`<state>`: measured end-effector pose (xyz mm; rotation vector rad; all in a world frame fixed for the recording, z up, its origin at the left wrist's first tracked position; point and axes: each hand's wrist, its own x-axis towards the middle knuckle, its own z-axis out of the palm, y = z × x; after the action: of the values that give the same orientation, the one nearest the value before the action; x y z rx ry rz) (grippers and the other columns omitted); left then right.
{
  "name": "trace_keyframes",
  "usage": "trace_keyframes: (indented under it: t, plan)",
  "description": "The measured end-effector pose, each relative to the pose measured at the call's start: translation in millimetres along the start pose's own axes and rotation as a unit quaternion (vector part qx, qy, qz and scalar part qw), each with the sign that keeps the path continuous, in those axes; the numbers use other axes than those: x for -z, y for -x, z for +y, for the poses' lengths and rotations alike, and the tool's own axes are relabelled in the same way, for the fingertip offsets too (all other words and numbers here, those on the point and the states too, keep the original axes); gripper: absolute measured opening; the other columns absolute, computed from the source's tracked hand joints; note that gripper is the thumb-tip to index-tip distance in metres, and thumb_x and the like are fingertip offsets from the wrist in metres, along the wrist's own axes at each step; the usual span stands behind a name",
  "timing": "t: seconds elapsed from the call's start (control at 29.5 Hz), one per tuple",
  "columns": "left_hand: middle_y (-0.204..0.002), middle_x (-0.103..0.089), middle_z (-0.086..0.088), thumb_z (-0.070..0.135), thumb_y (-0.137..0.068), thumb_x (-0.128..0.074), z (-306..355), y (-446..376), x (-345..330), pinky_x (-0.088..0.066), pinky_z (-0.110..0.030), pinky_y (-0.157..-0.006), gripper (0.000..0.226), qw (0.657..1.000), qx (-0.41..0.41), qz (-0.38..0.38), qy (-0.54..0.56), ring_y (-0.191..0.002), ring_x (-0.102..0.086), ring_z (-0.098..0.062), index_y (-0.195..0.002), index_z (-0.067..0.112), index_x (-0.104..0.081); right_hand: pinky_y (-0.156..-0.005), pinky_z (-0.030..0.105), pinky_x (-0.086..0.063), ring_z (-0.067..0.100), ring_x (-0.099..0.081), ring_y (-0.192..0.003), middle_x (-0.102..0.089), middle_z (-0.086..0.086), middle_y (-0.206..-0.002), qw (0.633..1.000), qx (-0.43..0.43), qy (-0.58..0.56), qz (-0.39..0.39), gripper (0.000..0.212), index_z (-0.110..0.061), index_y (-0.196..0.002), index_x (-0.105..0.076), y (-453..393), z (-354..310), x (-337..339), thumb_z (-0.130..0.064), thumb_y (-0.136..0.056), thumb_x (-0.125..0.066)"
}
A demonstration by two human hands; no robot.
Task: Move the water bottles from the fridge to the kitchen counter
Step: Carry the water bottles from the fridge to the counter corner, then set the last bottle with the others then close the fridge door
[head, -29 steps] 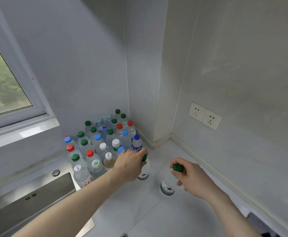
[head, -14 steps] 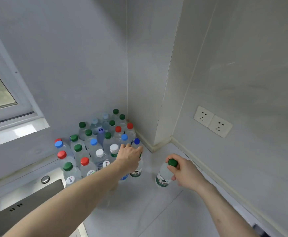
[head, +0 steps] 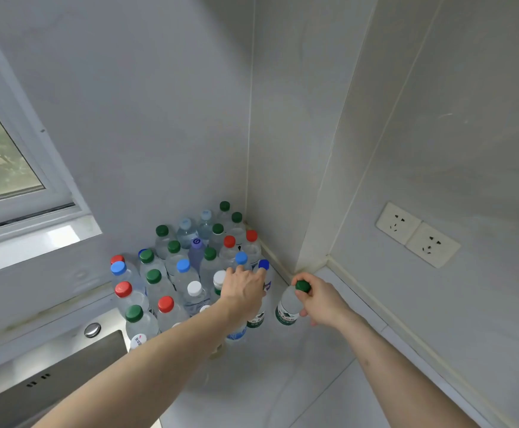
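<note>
Several clear water bottles [head: 187, 273] with green, blue, red and white caps stand packed in the counter's back corner. My left hand [head: 243, 291] lies over the top of a green-labelled bottle [head: 255, 320] at the cluster's right front edge, fingers curled round its neck and hiding its cap. Just to the right, my right hand [head: 324, 302] grips a second green-capped bottle [head: 286, 307] by the neck. That bottle stands upright on the white counter [head: 267, 384], a small gap from the left one.
A steel sink [head: 54, 378] with a round knob sits at the lower left, beside the bottles. A window is on the left wall. Two wall sockets [head: 417, 235] are on the right wall. A raised ledge runs along the right wall's foot.
Both hands have carried their bottles farther back toward the corner. The left bottle now stands against the cluster, and the right one is close beside it.
</note>
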<state>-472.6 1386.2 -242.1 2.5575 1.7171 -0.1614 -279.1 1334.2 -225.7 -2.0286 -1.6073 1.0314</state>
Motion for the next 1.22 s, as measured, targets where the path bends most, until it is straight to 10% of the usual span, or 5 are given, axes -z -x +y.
trace_keyframes:
  t: [0.64,0.85,1.05,1.22]
  plan:
    - [-0.123,-0.054,-0.008,0.026,-0.105,-0.051,-18.3,15.6,5.2,-0.044,-0.046,-0.1,0.039,0.999,-0.001,0.01,0.036,-0.114,-0.055,-0.032,-0.144,0.023,-0.043,-0.06,0.049,-0.065,0.023,-0.077,-0.076,-0.056,0.004,-0.115,0.999,-0.016,-0.008,-0.042,0.04,-0.033,-0.148,-0.048,-51.6,-25.6,-29.8,-0.024,-0.109,-0.043]
    - [-0.134,-0.053,-0.005,0.029,-0.106,-0.049,-24.2,37.3,18.0,-0.042,-0.044,-0.104,0.045,0.998,-0.005,0.03,0.06,-0.121,-0.053,-0.03,-0.15,0.026,-0.04,-0.053,0.036,-0.062,0.023,-0.076,-0.082,-0.066,0.0,-0.11,0.999,-0.026,-0.026,-0.035,0.062,-0.045,-0.161,-0.025,-26.1,-32.1,-22.0,-0.026,-0.107,-0.049]
    - [-0.138,-0.05,0.003,0.037,-0.106,-0.048,-31.9,83.8,36.9,-0.044,-0.038,-0.104,0.043,0.985,-0.03,0.084,0.147,-0.123,-0.051,-0.024,-0.149,0.033,-0.043,-0.079,0.037,-0.061,0.015,-0.071,-0.093,-0.063,-0.014,-0.107,0.998,0.044,-0.031,0.043,0.054,-0.049,-0.153,-0.04,41.6,-22.9,-7.3,-0.029,-0.104,-0.053]
    - [-0.135,-0.05,0.01,0.035,-0.102,-0.056,-18.7,136.2,39.9,-0.045,-0.033,-0.098,0.037,0.964,-0.077,0.093,0.236,-0.12,-0.052,-0.017,-0.139,0.036,-0.055,-0.08,0.01,-0.048,0.0,-0.065,-0.095,-0.058,-0.016,-0.127,0.989,0.03,-0.099,0.101,0.05,-0.044,-0.147,-0.049,134.5,4.5,-13.4,-0.022,-0.104,-0.059]
